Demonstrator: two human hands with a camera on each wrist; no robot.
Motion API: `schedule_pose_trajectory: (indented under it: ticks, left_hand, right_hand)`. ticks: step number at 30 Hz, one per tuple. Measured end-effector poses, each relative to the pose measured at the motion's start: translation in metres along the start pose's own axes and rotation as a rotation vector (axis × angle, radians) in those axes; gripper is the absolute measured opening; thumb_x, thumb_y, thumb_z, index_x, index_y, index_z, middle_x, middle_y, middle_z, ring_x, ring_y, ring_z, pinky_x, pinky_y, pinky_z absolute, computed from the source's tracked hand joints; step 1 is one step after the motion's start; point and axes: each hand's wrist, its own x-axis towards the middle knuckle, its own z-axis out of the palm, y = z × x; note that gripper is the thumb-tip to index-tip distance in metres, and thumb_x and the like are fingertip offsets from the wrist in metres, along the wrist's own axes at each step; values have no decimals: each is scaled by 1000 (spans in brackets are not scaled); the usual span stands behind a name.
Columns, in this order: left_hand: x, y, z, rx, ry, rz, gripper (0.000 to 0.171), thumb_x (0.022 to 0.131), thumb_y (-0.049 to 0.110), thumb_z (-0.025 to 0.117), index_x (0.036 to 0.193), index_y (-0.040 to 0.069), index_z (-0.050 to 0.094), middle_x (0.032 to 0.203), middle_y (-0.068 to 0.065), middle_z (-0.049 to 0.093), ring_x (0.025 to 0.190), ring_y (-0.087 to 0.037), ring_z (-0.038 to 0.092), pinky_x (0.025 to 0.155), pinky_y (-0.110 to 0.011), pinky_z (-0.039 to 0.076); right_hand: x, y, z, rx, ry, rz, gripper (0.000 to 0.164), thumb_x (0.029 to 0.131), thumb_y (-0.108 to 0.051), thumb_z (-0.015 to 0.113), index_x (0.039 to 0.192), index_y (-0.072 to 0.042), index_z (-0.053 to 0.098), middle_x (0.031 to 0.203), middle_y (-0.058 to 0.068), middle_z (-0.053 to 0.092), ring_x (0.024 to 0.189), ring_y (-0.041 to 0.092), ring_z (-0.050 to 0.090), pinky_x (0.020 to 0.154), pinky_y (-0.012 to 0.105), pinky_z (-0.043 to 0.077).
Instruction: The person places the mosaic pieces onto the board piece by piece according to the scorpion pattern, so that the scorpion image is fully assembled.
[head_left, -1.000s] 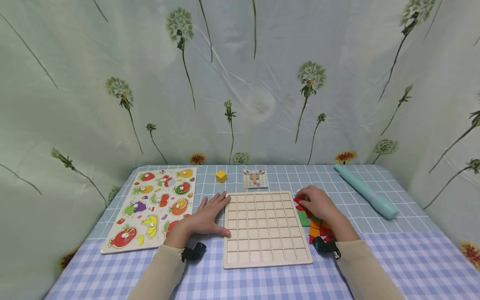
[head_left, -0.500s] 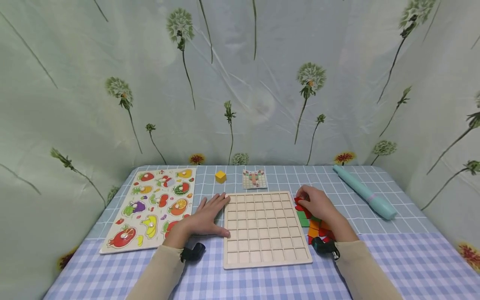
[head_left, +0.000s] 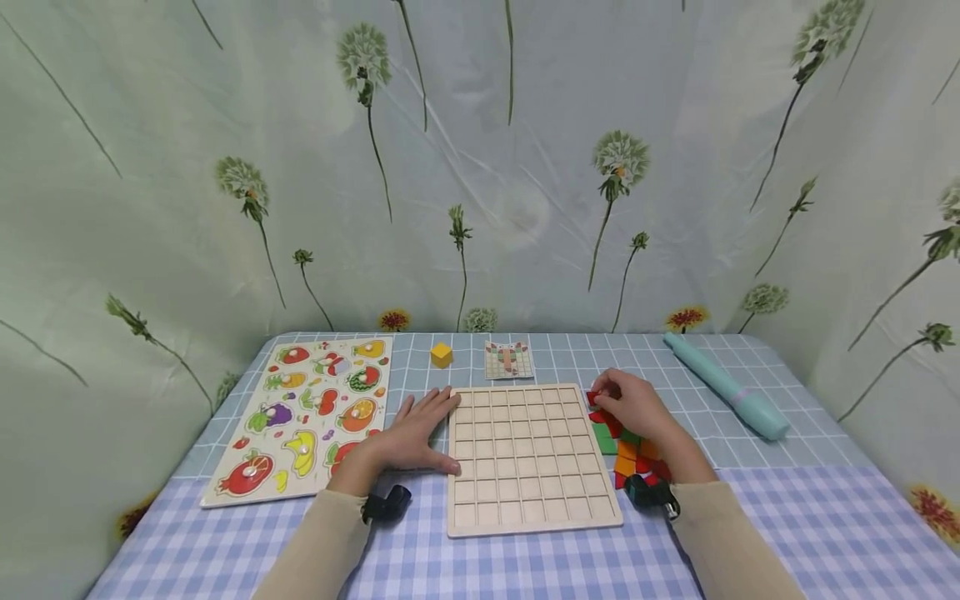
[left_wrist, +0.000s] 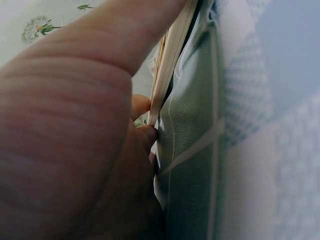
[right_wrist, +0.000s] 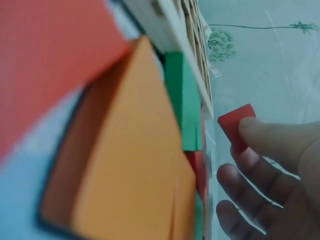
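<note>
My right hand (head_left: 633,404) pinches a small red tile (right_wrist: 235,122) between thumb and fingers, just off the far right corner of a wooden grid board (head_left: 534,457). Below that hand lies a pile of flat pieces: a green tile (head_left: 604,438), an orange tile (head_left: 626,457) and several red ones, partly hidden by the wrist. My left hand (head_left: 414,429) lies with fingers spread along the board's left edge, fingertips at the rim. In the left wrist view its thumb (left_wrist: 110,40) stretches across beside the board's edge (left_wrist: 172,55). The board's square cells hold no pieces.
A fruit puzzle board (head_left: 300,417) lies to the left. Behind the grid board are a yellow cube (head_left: 442,356) and a small pattern card (head_left: 508,360). A turquoise tube-shaped object (head_left: 726,385) lies at the back right, near a flowered curtain (head_left: 555,167).
My right hand has lifted slightly, and the red tile in its fingers shows apart from the red pieces below. The left hand stays in place. The head view has shifted a little.
</note>
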Motion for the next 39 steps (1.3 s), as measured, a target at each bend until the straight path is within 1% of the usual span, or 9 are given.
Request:
schedule_pose_trajectory:
  ticks: [3,7,11,18,23,26,32,35,39]
  left_hand:
    - [-1,0,1,2,0,-11,112,76,57,80,161,15,21,170,-10,13,158,-33,4,125,-61,-2]
    - [0,-1,2,10,8,-15,111,76,57,80,161,15,22,170,-9,13,158,-33,5,125,-61,-2]
    - [-1,0,3,-2,8,-10,111,75,57,81,160,14,23,169,-11,14,158,-34,6,125,-62,-2]
    - [-4,1,4,-11,-4,-7,111,76,57,80,160,13,22,169,-12,13,158,-35,5,124,-63,-1]
    - [-2,1,3,-9,3,-5,111,77,57,80,161,14,22,169,-11,13,158,-34,5,125,-62,-1]
    - [-2,0,3,-7,5,-5,111,76,57,80,160,14,22,169,-10,13,158,-34,5,125,-62,-1]
    - [0,-2,3,-3,10,1,111,76,58,80,161,15,22,169,-10,13,158,-33,5,125,-62,-1]
    - [0,-1,2,-3,12,3,110,76,57,80,160,15,23,169,-10,14,158,-33,5,125,-62,-1]
    - [-1,0,1,-5,12,4,110,76,56,81,160,14,23,169,-11,15,158,-34,6,125,-62,-1]
  right_hand:
    - [-2,-3,-1,35,-13,6,13,96,-13,64,107,-6,65,96,9,65,89,23,56,76,28,52]
    - [-4,-7,-3,79,-9,5,14,97,-14,64,108,-6,67,102,11,68,93,23,58,78,30,55]
    - [-5,-10,-1,110,-19,-8,14,97,-14,63,108,-6,67,103,11,69,93,23,59,81,32,55]
    - [-4,-18,5,129,-49,-44,9,97,-15,63,102,-8,66,100,9,69,90,21,61,74,28,52]
    - [0,-29,5,140,-28,-74,11,97,-14,64,105,-8,67,101,9,69,87,20,59,69,27,53]
    - [3,-36,5,155,-29,-88,12,97,-14,64,106,-8,68,100,9,69,87,19,60,69,27,54]
    - [8,-43,8,189,-80,-139,18,98,-12,63,114,-9,70,103,9,72,86,20,63,69,30,55]
    - [12,-47,9,173,-120,-172,19,99,-12,62,115,-8,71,107,10,72,88,19,64,70,29,54]
    - [18,-53,12,141,-167,-209,18,99,-10,61,112,-9,72,109,10,71,91,19,63,70,29,53]
